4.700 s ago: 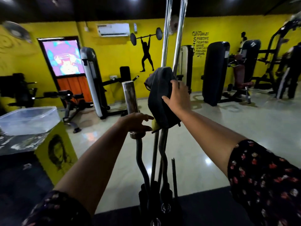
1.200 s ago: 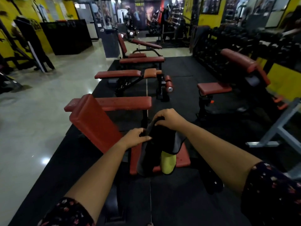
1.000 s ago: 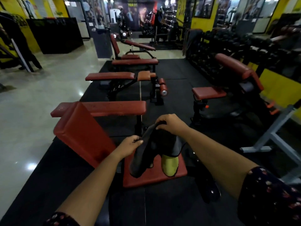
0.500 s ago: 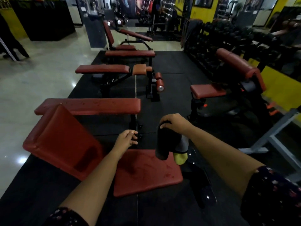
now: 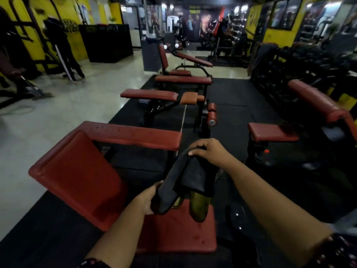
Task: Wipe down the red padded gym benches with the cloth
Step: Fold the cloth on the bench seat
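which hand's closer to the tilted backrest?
Left. The left hand grips the cloth by its lower end, just beside the backrest and its right edge; the right hand pinches the cloth's top, farther right and higher.

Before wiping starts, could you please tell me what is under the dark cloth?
The cloth hangs between the left hand and right hand over the red seat pad; a yellow piece dangles from it. The pad's far edge is covered.

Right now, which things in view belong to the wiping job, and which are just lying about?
Job: dark cloth, gripped by left hand and right hand; nearest red seat pad; red backrest pad; flat red bench beyond.
Idle: dumbbell rack; black counter.
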`<state>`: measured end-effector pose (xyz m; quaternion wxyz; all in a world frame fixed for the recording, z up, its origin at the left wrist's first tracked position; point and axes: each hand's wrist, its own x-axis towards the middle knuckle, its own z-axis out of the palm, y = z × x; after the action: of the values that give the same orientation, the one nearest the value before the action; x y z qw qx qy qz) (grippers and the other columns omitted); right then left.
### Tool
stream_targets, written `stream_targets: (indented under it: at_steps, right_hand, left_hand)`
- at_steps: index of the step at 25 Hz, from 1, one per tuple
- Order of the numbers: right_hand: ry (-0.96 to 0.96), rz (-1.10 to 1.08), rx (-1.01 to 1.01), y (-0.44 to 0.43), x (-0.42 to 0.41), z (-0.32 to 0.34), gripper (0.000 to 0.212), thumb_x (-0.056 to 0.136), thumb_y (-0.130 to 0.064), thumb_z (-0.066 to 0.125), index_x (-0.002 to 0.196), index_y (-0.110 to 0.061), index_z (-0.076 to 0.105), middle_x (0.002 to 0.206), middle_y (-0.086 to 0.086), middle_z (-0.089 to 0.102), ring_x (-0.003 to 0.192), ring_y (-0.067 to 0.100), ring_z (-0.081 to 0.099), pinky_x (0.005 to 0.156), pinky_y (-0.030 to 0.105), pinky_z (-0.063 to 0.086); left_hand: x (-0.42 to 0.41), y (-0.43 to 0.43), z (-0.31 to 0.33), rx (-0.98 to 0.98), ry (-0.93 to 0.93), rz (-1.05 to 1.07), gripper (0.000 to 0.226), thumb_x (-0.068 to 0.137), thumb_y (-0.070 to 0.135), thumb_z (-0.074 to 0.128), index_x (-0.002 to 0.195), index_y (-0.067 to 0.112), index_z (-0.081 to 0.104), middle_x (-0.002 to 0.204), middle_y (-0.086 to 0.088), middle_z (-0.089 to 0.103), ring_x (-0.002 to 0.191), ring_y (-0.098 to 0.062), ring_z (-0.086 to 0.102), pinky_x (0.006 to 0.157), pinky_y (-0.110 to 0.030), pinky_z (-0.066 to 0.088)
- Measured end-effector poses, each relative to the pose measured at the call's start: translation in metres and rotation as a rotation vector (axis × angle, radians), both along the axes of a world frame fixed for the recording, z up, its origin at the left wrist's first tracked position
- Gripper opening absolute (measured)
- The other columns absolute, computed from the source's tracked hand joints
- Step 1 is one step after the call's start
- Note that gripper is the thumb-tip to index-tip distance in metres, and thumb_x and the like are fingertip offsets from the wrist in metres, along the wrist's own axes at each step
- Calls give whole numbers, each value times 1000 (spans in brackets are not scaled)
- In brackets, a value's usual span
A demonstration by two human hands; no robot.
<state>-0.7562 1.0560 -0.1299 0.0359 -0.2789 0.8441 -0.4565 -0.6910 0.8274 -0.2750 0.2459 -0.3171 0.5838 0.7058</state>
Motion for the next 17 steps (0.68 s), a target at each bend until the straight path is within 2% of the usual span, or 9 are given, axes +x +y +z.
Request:
stream_targets:
  at_steps: [2,5,6,8,10,12,13,15,17]
  right_hand:
    - [12,2,18,10,-8,-2,10,83,-16,76,85,-24,72,92,-5,71,88,3,64,82,13,48]
    - [31,-38,83,21,-15,-17,7,83,-16,76,90,-17,75,92,-5,71,89,6,64,79,12,47]
    - [34,-56,118,25,-17,-25,10,83,-17,76,92,-13,76,92,-3,72,89,8,64,78,13,47]
    - [38,-86,215,31,-19,-39,16,83,-22,76,96,-12,76,94,0,72,87,10,64,78,20,49]
    - [20,-96,286,41,-22,-47,18,84,-27,76,96,-14,76,93,-1,71,86,9,62,78,24,50]
    - [-36,-103,319,49,-23,-52,16,84,-32,75,92,-18,75,88,-4,69,85,10,62,78,27,50]
    - [-62,-120,339,56,-23,-54,17,85,-37,73,86,-21,73,85,-5,68,83,9,62,77,27,50]
    - [-112,-163,364,69,-21,-59,35,90,-49,62,75,-18,67,80,-1,67,78,13,61,73,30,49]
    - [-193,-269,347,73,-17,-65,56,96,-53,49,81,-3,68,87,12,69,84,25,63,75,35,47]
  left_hand:
    - [-3,-2,2,-63,54,70,38,94,37,64,110,3,69,119,-18,67,99,-29,66,82,-39,55]
    - [-17,-11,17,-607,120,-39,44,98,42,57,110,1,67,118,-15,68,105,-31,63,83,-34,50]
    - [-16,-14,23,-807,102,-146,52,99,50,49,110,2,66,121,-17,66,108,-32,61,83,-33,47]
    - [-20,-22,33,-952,-36,-226,78,98,66,29,133,1,55,140,-20,52,127,-34,51,97,-37,42]
    - [-20,-21,37,-879,-144,-298,81,99,65,24,149,3,34,155,-18,34,141,-33,35,112,-39,30]
    - [-21,-22,45,-826,-121,-320,60,104,46,36,147,4,36,150,-9,40,138,-30,37,112,-33,32]
    - [-25,-20,49,-737,-72,-260,53,103,38,46,141,2,44,141,-7,48,134,-30,43,109,-34,36]
    - [-37,-24,52,-627,51,-63,61,95,41,60,136,-3,51,138,-16,54,126,-37,51,108,-44,42]
    - [-41,-23,64,-513,177,121,66,96,50,55,141,2,47,139,-19,53,124,-38,53,105,-50,44]
